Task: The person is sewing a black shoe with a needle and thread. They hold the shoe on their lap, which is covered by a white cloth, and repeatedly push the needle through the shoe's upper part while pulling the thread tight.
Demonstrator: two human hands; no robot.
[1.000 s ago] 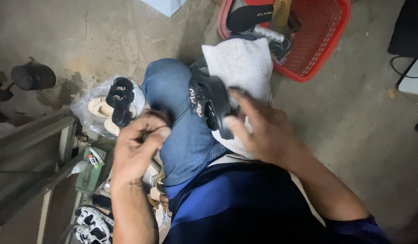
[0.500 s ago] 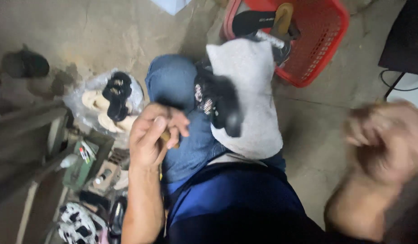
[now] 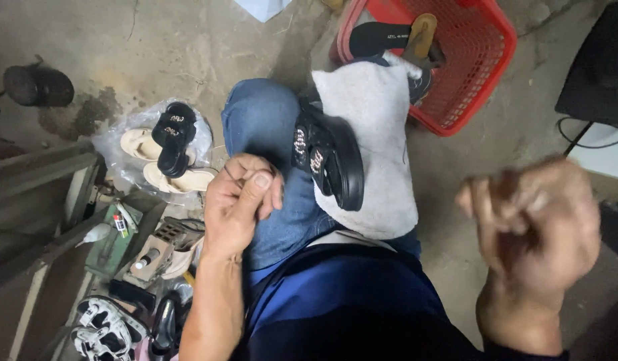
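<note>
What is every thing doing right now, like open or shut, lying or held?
Left hand: closed in a pinch over the knee; what it pinches is too small to tell.
Right hand: raised, fist closed, blurred.
Black sandal: lying on the grey cloth, untouched.
Grey cloth: draped over the leg.
Red basket: open, footwear inside.
Plastic bag: on the floor under the sandals.
Cream sandals: lying on the bag.

The floor (image 3: 155, 47) is bare at the top left and right of the knee, but the red basket (image 3: 483, 80), the bag of sandals (image 3: 165, 154) and the tools (image 3: 122, 234) block other spots.
</note>
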